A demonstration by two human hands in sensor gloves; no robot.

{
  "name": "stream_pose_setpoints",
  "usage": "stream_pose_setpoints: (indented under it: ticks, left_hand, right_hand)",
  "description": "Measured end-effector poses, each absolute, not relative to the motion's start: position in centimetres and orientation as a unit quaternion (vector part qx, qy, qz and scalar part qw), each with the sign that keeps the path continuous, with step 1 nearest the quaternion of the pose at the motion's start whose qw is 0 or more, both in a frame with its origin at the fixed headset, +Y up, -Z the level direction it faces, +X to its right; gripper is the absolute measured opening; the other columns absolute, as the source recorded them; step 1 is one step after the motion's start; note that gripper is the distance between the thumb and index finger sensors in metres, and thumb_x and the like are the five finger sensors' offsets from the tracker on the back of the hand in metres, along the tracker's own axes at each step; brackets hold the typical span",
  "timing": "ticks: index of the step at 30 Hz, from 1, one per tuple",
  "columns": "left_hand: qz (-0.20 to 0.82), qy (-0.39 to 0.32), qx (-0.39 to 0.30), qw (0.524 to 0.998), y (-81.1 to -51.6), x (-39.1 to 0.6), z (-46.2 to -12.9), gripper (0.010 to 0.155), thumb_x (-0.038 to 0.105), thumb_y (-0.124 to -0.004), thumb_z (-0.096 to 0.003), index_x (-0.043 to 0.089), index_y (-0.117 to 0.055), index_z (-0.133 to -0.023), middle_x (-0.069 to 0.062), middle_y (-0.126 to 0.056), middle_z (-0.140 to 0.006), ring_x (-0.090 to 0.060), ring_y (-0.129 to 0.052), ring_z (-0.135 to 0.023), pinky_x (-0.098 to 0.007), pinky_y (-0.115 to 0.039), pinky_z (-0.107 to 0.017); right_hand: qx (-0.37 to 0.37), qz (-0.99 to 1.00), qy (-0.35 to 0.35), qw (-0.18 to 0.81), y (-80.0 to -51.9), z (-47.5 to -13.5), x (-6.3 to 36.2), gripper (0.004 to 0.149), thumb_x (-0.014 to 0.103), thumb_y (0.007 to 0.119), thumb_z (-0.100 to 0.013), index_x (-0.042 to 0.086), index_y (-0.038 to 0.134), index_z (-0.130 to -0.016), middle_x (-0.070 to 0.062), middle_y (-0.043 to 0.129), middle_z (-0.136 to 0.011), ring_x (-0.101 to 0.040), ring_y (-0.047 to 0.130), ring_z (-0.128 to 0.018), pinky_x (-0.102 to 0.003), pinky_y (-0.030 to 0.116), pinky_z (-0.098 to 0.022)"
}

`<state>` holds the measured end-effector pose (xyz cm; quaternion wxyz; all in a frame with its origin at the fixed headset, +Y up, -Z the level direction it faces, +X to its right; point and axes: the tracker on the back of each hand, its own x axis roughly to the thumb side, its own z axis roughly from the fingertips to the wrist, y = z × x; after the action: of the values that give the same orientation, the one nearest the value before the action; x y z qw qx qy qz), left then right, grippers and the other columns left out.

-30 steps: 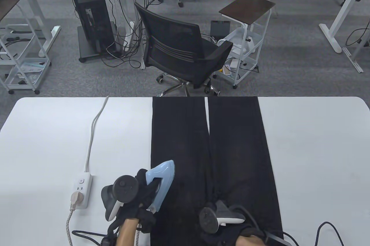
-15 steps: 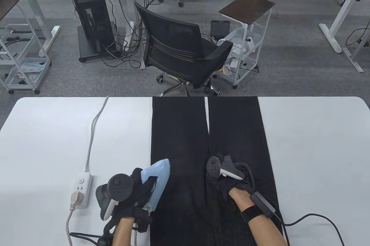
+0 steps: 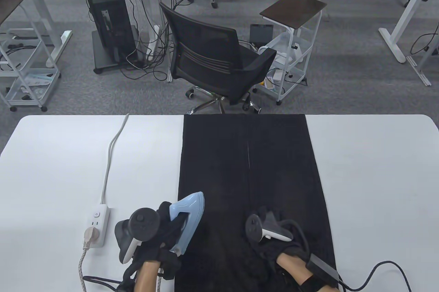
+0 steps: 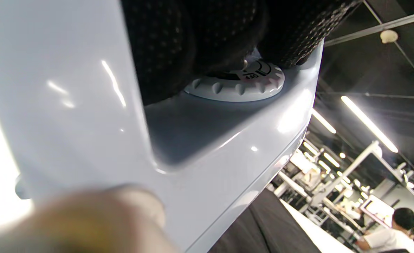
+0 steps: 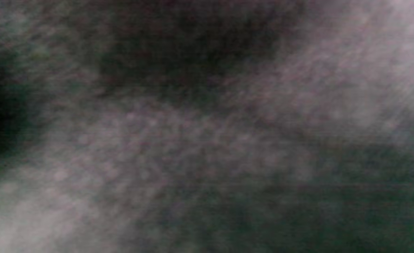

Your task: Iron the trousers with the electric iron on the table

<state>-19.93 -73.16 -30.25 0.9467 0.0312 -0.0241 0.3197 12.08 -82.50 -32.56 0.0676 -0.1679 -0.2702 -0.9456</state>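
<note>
Black trousers (image 3: 247,161) lie flat down the middle of the white table (image 3: 377,185), the two legs side by side with only a thin seam line between them. My left hand (image 3: 169,221) grips the handle of the light blue iron (image 3: 188,215), which sits on the left edge of the trousers with its nose pointing away. In the left wrist view the iron's body (image 4: 87,105) and white dial (image 4: 238,84) fill the frame under my gloved fingers (image 4: 193,35). My right hand (image 3: 265,215) rests on the right leg near the near edge; its fingers are hidden. The right wrist view shows only blurred dark fabric.
A white power strip (image 3: 97,225) with a plug in it lies left of the iron, and its grey cord (image 3: 109,155) runs to the far edge. The iron's cord (image 3: 158,280) trails off the near edge. A black office chair (image 3: 216,59) stands beyond the far edge.
My right hand reached forward along the trousers, then drew back toward the near edge. The white gap between the legs has closed. The iron has shifted only slightly.
</note>
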Motion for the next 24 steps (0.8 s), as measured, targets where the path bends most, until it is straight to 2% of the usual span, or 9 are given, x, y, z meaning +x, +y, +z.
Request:
stream_pose_setpoints:
  ticks: [4, 7, 9, 11, 13, 16, 20, 21, 24]
  left_hand:
    - [0.299, -0.039, 0.014, 0.953, -73.1, -19.2, -30.2, 0.045, 0.046, -0.083, -0.0601, 0.011, -0.077, -0.086, 0.004, -0.098, -0.049, -0.017, -0.105, -0.038, -0.053, -0.087, -0.052]
    - [0.268, -0.063, -0.008, 0.961, -73.1, -17.8, -30.1, 0.045, 0.046, -0.083, -0.0602, 0.011, -0.077, -0.086, 0.003, -0.098, -0.049, -0.017, -0.105, -0.038, -0.053, -0.087, -0.052]
    - [0.239, -0.083, -0.023, 0.967, -73.2, -16.3, -30.0, 0.045, 0.046, -0.083, -0.0601, 0.011, -0.077, -0.086, 0.003, -0.098, -0.049, -0.017, -0.105, -0.038, -0.053, -0.087, -0.051]
    - [0.196, -0.112, -0.043, 0.973, -73.3, -14.4, -29.6, 0.045, 0.046, -0.083, -0.0599, 0.01, -0.077, -0.087, 0.003, -0.099, -0.049, -0.017, -0.105, -0.038, -0.053, -0.087, -0.051]
    - [0.142, -0.144, -0.06, 0.977, -73.4, -12.1, -29.1, 0.045, 0.047, -0.083, -0.0599, 0.011, -0.077, -0.087, 0.003, -0.099, -0.049, -0.017, -0.105, -0.038, -0.053, -0.087, -0.051]
    - [0.048, -0.203, -0.103, 0.973, -74.1, -8.1, -28.0, 0.046, 0.048, -0.083, -0.0596, 0.011, -0.077, -0.088, 0.004, -0.099, -0.049, -0.016, -0.105, -0.038, -0.052, -0.087, -0.052]
    - [-0.023, -0.231, -0.17, 0.958, -75.9, -4.9, -27.6, 0.048, 0.048, -0.083, -0.0595, 0.012, -0.076, -0.089, 0.004, -0.099, -0.05, -0.017, -0.105, -0.039, -0.053, -0.087, -0.052]
    - [-0.038, -0.233, -0.175, 0.956, -76.1, -4.5, -27.6, 0.048, 0.049, -0.082, -0.0601, 0.012, -0.075, -0.09, 0.004, -0.098, -0.049, -0.016, -0.104, -0.039, -0.052, -0.086, -0.052]
    - [-0.054, -0.218, -0.15, 0.963, -76.1, -4.4, -28.0, 0.048, 0.049, -0.081, -0.0601, 0.013, -0.074, -0.091, 0.005, -0.097, -0.051, -0.015, -0.104, -0.04, -0.052, -0.086, -0.054]
  right_hand:
    - [-0.202, -0.933, -0.281, 0.095, -82.2, -29.2, 12.2, 0.074, 0.047, 0.038, -0.063, 0.005, 0.0, -0.11, -0.036, 0.001, -0.113, -0.069, 0.017, -0.099, -0.08, 0.039, -0.064]
    - [-0.231, -0.926, -0.279, 0.111, -81.5, -27.2, 12.2, 0.075, 0.049, 0.042, -0.064, 0.004, 0.006, -0.112, -0.037, 0.007, -0.114, -0.07, 0.025, -0.098, -0.078, 0.043, -0.064]
    - [-0.232, -0.933, -0.258, 0.094, -80.7, -27.0, 12.3, 0.075, 0.05, 0.049, -0.064, 0.005, 0.018, -0.115, -0.036, 0.018, -0.116, -0.068, 0.036, -0.099, -0.077, 0.046, -0.065]
    - [-0.227, -0.942, -0.237, 0.071, -79.8, -27.5, 12.4, 0.071, 0.05, 0.048, -0.064, 0.007, 0.028, -0.117, -0.033, 0.031, -0.118, -0.061, 0.046, -0.101, -0.076, 0.049, -0.065]
    - [-0.224, -0.95, -0.213, 0.048, -79.6, -28.4, 12.7, 0.071, 0.05, 0.048, -0.065, 0.01, 0.02, -0.116, -0.029, 0.024, -0.12, -0.061, 0.039, -0.103, -0.077, 0.045, -0.065]
    - [-0.214, -0.96, -0.174, 0.038, -80.0, -30.0, 13.5, 0.069, 0.047, 0.048, -0.065, 0.012, 0.017, -0.116, -0.027, 0.018, -0.12, -0.061, 0.033, -0.104, -0.079, 0.041, -0.065]
    - [-0.22, -0.95, -0.22, 0.008, -82.1, -30.6, 14.2, 0.068, 0.047, 0.048, -0.064, 0.017, 0.015, -0.115, -0.025, 0.014, -0.12, -0.061, 0.026, -0.103, -0.08, 0.04, -0.064]
    - [-0.217, -0.949, -0.229, 0.007, -82.4, -30.6, 14.2, 0.067, 0.048, 0.044, -0.064, 0.019, 0.011, -0.114, -0.024, 0.009, -0.119, -0.06, 0.018, -0.102, -0.08, 0.036, -0.064]
    - [-0.215, -0.948, -0.234, 0.015, -82.2, -30.8, 14.0, 0.067, 0.048, 0.045, -0.064, 0.019, 0.011, -0.115, -0.025, 0.009, -0.119, -0.061, 0.019, -0.103, -0.08, 0.037, -0.064]
